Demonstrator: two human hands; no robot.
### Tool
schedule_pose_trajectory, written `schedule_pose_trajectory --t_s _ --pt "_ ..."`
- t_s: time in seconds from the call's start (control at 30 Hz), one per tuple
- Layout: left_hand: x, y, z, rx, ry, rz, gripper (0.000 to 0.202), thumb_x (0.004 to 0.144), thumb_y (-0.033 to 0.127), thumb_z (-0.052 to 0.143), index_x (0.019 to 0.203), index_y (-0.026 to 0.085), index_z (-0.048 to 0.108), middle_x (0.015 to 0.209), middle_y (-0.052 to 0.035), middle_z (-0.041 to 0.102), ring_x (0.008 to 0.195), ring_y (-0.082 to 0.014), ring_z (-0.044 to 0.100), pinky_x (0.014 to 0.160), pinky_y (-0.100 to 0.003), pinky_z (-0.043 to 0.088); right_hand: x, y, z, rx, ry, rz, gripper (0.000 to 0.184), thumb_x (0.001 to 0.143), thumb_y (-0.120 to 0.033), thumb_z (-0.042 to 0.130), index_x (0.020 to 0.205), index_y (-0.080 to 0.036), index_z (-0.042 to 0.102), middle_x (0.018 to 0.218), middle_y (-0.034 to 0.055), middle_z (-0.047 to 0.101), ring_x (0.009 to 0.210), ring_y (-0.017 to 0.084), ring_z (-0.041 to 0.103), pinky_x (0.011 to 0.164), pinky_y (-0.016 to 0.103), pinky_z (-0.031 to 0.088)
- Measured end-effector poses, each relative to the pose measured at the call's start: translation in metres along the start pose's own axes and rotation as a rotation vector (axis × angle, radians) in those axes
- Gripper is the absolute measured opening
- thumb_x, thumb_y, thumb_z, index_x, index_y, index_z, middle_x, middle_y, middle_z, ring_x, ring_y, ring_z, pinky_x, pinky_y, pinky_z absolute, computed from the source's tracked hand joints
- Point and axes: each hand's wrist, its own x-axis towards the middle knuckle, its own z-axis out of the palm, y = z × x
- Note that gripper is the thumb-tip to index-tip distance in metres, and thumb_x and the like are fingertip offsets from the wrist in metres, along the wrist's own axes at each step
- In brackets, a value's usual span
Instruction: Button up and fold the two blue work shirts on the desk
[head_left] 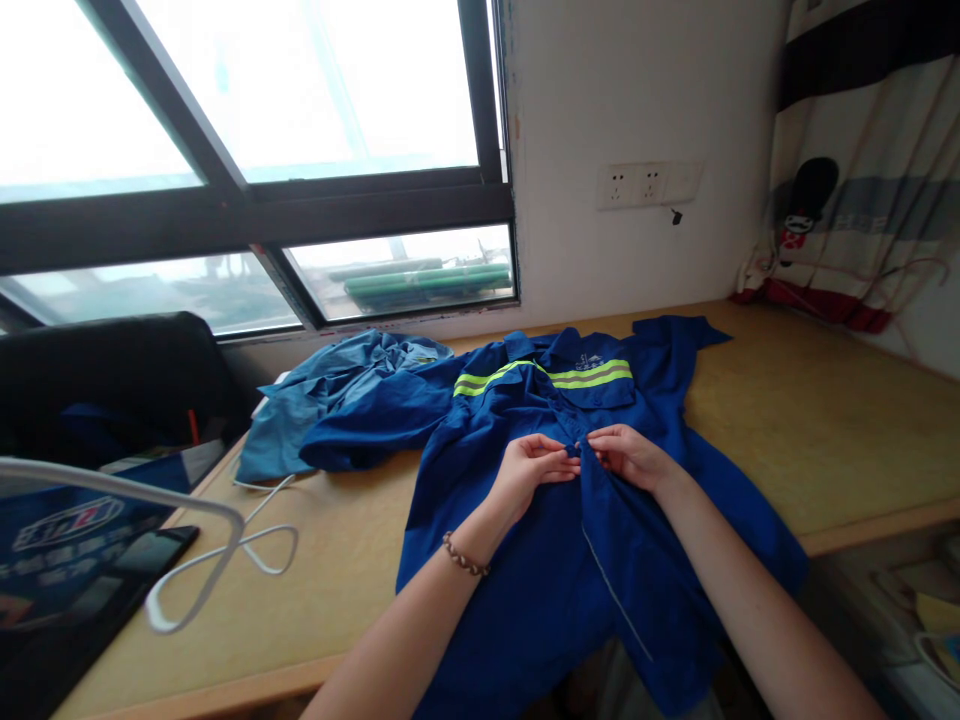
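Observation:
A blue work jacket (495,560) with a yellow-green reflective band across the chest lies spread on the desk, its lower part hanging over the front edge. At the middle of its front opening, my left hand (536,468) pinches one edge of the cloth. Close beside it, my right hand (622,452) pinches the other front edge, the fingertips of both hands almost meeting. Whether a button sits between the fingers is too small to tell. Below the hands, the right front flap hangs loose with a pale line along it.
A lighter blue garment (337,385) lies crumpled at the back left of the wooden desk (847,420). A white cable (232,535) loops at the left, near a dark tablet-like device (154,560). A black chair back (112,390) stands under the window; a curtain (862,200) hangs at right.

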Motion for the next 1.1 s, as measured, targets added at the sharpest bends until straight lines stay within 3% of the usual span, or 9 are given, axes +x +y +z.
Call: schedule_pose_trajectory --t_s 0.23,0.37,0.73,0.93,1.1 --pt "0.001 0.0 0.001 0.012 0.014 0.009 0.029 0.06 0.026 0.072 0.077 0.009 0.055 0.074 -0.0132 0.067 0.069 -0.0219 0.065 0.066 -0.032 0.053 -0.001 0.0 0.0 -0.042 -0.046 -0.026 0.017 0.058 -0.025 0.071 0.067 -0.012 0.064 0.057 -0.0009 0.058 0.05 0.006 0.052 0.051 0.018 0.04" --pt "0.001 -0.001 0.002 0.028 0.024 0.008 0.029 0.059 0.026 0.073 0.075 0.008 0.057 0.072 -0.0125 0.067 0.068 -0.0222 0.065 0.067 -0.034 0.053 0.0 0.002 0.003 -0.13 0.015 -0.048 0.021 0.054 -0.028 0.072 0.066 -0.012 0.064 0.059 0.001 0.061 0.052 0.009 0.054 0.052 0.021 0.041" --pt "0.004 -0.01 0.003 0.073 0.134 -0.015 0.026 0.056 0.024 0.074 0.071 0.007 0.062 0.065 -0.0093 0.067 0.063 -0.0188 0.064 0.067 -0.033 0.053 0.0 0.004 0.019 -0.512 0.132 -0.294 0.011 0.056 -0.024 0.067 0.062 -0.015 0.062 0.056 -0.0005 0.061 0.052 0.011 0.053 0.049 0.022 0.04" --pt "0.006 -0.015 0.002 0.008 0.144 -0.004 0.028 0.059 0.03 0.072 0.072 0.01 0.057 0.065 -0.0071 0.065 0.063 -0.0179 0.064 0.065 -0.031 0.053 0.001 0.006 0.021 -0.735 0.174 -0.438 0.007 0.061 -0.023 0.062 0.064 -0.017 0.058 0.06 -0.0006 0.06 0.057 0.012 0.054 0.054 0.023 0.041" --pt "0.006 -0.018 0.003 0.006 0.204 0.005 0.031 0.057 0.024 0.073 0.075 0.012 0.051 0.058 -0.0026 0.061 0.057 -0.0152 0.063 0.06 -0.028 0.053 0.001 0.013 0.023 -0.874 0.18 -0.501 0.008 0.063 -0.02 0.057 0.07 -0.019 0.053 0.05 -0.0053 0.052 0.047 0.009 0.046 0.047 0.02 0.034"
